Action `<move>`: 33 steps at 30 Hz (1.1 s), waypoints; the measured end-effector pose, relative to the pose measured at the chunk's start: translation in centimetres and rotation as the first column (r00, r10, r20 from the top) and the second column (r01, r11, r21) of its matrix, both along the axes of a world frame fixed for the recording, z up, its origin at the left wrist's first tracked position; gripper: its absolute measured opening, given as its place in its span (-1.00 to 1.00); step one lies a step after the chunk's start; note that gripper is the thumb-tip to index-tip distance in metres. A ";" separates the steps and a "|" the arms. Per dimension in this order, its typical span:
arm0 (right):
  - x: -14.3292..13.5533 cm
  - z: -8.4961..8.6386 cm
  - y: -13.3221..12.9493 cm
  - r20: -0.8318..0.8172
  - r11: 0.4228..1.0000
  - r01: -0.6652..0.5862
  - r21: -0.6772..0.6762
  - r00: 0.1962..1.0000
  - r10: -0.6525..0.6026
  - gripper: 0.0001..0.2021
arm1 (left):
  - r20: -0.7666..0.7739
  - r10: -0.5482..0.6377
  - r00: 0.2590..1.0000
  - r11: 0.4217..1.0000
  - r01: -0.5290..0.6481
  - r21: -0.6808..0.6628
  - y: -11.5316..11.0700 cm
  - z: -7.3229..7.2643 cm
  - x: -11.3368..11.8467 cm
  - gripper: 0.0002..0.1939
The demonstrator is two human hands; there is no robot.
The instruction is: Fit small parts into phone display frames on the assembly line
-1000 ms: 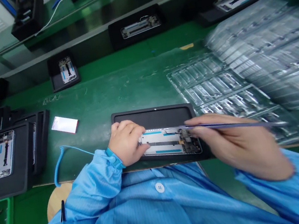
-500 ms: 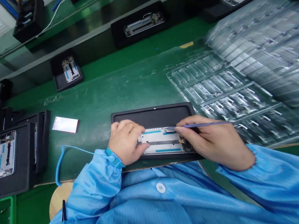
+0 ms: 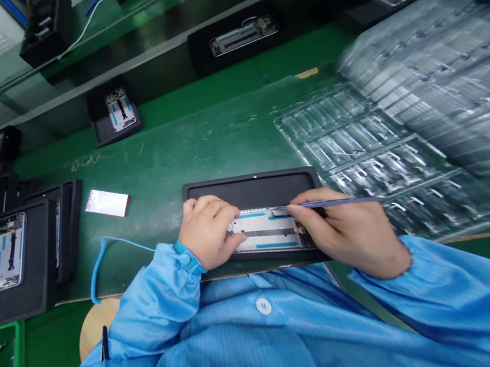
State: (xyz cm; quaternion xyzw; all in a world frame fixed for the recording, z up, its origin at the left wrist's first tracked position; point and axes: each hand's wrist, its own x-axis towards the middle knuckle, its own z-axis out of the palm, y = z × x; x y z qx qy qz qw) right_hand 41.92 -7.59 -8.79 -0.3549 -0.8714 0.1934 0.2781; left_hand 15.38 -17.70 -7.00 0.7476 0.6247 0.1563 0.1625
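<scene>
Pinching a tool (image 3: 343, 200), the right hand (image 3: 357, 234) reached over the phone (image 3: 260, 224) in the near tray (image 3: 268, 191); the left hand (image 3: 208, 231) gripped its left end. It seemed light, stiff, fragile, best held by its edges.

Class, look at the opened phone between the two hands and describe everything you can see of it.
The opened phone lies lengthwise from left to right in a black tray. Its pale inside looks metallic, with a dark band along the middle, blue strips near both long edges and a small gold-coloured piece towards the right. The left hand covers its left end; the right hand, holding a slim purple tool, hides much of its right end.
</scene>
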 end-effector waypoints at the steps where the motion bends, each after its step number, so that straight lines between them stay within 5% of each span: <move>1: 0.0 0.0 0.1 -0.019 1.000 0.002 -0.004 1.000 -0.002 -0.74 | -0.001 0.000 1.000 1.000 0.000 -0.004 0.0 0.0 0.0 -0.66; 29: -0.3 -0.3 -0.2 -0.011 0.996 -0.048 0.074 0.999 0.049 -0.84 | 0.038 -0.016 0.999 0.995 0.013 0.097 -0.2 -0.6 0.1 -0.69; 33: 1.3 0.9 0.0 -0.095 0.999 -0.016 0.029 0.995 0.019 -0.94 | 0.070 0.174 0.982 0.952 -0.186 0.241 -1.0 -1.1 0.0 -0.84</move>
